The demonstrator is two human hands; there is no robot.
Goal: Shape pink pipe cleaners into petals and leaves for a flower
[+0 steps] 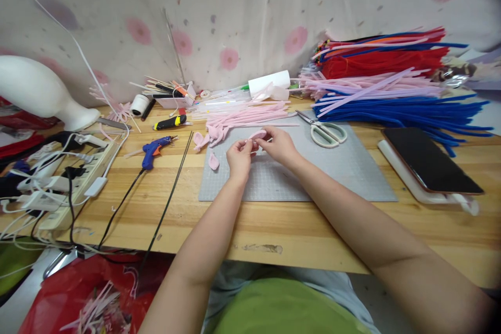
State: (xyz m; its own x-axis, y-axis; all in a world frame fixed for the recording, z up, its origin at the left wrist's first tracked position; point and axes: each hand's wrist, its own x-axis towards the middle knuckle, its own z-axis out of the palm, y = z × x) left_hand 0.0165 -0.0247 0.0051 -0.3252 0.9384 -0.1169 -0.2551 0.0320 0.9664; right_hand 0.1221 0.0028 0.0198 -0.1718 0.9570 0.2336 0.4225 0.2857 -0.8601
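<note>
Both my hands meet above the grey cutting mat [344, 177], closed around one pink pipe cleaner [257, 135] that is bent into a petal-like loop. My left hand [239, 158] pinches its lower left end. From the right, the fingertips of my right hand [278, 145] grip its other side; they partly hide the piece. A finished-looking pink petal [213, 161] lies on the mat left of my hands. More pink petal shapes [201, 141] are heaped just behind it. Straight pink pipe cleaners [254, 115] lie along the mat's back edge. Scissors [326, 133] with pale handles rest to the right.
Bundles of blue pipe cleaners [391, 112] and red ones [383, 62] are stacked at the back right. A phone [432, 159] lies at the right. Leftward are a blue glue gun [151, 154], a yellow-black cutter [170, 122], a power strip [80, 182] with tangled cables and a white mannequin head [35, 88].
</note>
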